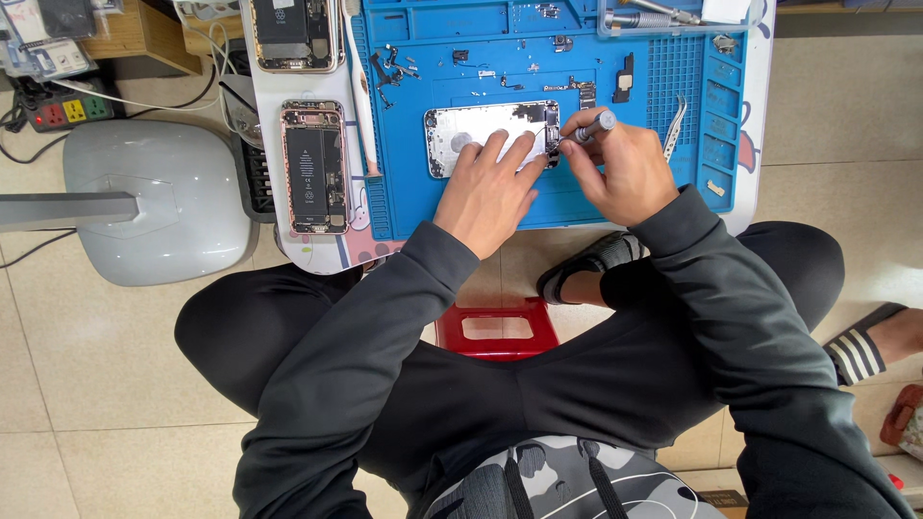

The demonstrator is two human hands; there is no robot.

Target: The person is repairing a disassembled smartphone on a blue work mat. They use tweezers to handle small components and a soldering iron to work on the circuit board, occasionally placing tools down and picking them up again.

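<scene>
- A person in a dark long-sleeved top sits on a red stool [496, 329], seen from above, both arms reaching forward to a low white table [753, 207].
- A grey rounded lamp base [154, 197] stands on the tiled floor to the left of the table.
- A blue work mat [548, 207] covers most of the table, with small screws and parts scattered along its far side.
- An empty silver phone housing [471, 130] lies flat at the middle of the mat, inner side up.
- An opened phone [313, 165] with its black battery showing lies on the table left of the mat; another opened phone [292, 34] lies beyond it.
- The left hand [490, 187] rests palm down on the housing, fingers spread and pressing it flat; it grasps nothing.
- The right hand [620, 173] is curled, thumb and fingers pinched shut around a slim grey screwdriver [588, 128], its tip at the housing's right edge.
- Metal tweezers [676, 125] lie on the mat just right of the right hand.
</scene>
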